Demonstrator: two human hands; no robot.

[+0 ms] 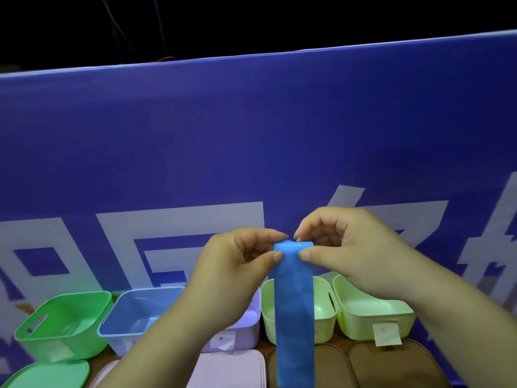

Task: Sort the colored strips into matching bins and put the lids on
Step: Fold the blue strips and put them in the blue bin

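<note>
A blue strip (295, 309) hangs straight down in front of me, its top end folded over. My left hand (232, 278) pinches the strip's top left corner and my right hand (344, 247) pinches the top right corner, both raised above the bins. Below stands a row of open bins: green (64, 323), blue (134, 312), a pale purple one (246, 326) mostly hidden by my left wrist, and two pale yellow-green ones (324, 306) (372, 315). The strip hangs in front of the left yellow-green bin.
Lids lie in front of the bins: a green lid (50, 375), a pink lid (232, 368) and two brown lids (330, 365) (397, 362). A tall blue banner (251, 141) with white characters stands right behind the bins. Paper labels are stuck on some bin fronts.
</note>
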